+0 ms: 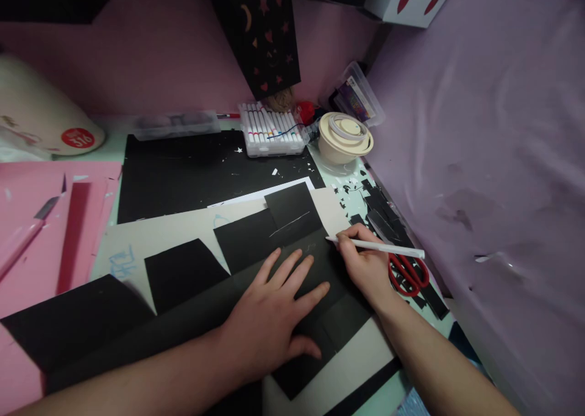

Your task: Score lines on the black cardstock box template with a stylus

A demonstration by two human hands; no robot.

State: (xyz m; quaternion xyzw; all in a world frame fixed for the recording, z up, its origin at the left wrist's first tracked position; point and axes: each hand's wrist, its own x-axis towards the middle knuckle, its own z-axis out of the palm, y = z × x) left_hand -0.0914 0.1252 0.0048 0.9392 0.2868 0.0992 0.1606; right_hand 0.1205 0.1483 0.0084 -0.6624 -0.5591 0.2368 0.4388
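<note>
Desk: pink walls close round my cluttered mat (183, 172).
Left hand (269, 318): flat, fingers spread, pressing the black paper (192, 318); grasping nothing.
Right hand (363, 264): pinching a white pencil (388, 247), tip at the paper's upper edge.
Black paper: stepped, matte, lying over pale card (150, 239); its near end is cut off.
Hidden: red scissors (408, 274) partly behind my wrist.
Marker box (270, 130): clear, markers in rows.
Round tub (345, 137): holds tape rolls.
</note>
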